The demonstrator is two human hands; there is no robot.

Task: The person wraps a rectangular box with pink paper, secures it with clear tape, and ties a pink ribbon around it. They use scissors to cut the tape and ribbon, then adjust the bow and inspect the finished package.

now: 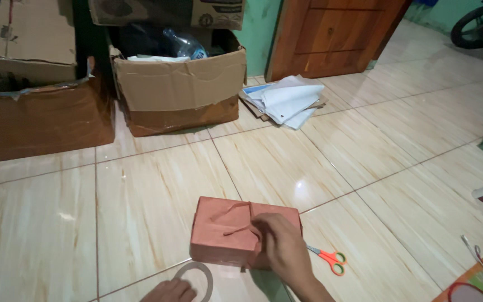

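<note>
Near the floor's [157, 201] front edge, centre: parcel [225, 232] in brown paper, lying flat, tied with string [236, 229] of like colour.

Right hand [280, 246]: on the parcel's right end, fingers closed together on the string at the top face.

Left hand [169, 292]: at the front edge, mostly cut off; fingers curled, resting on a tape roll [197, 277] that lies flat, touching the parcel's near side. Whether it grips the roll cannot be told.

Scissors [328, 258], orange handles: just right of the parcel, apart from it.

Far edge, by the wall: two open cartons [180, 92], [34, 112], side by side. Paper stack [286, 100] right of them, before a wooden door [331, 33].

Open tile lies between parcel and cartons, and to the left.
</note>
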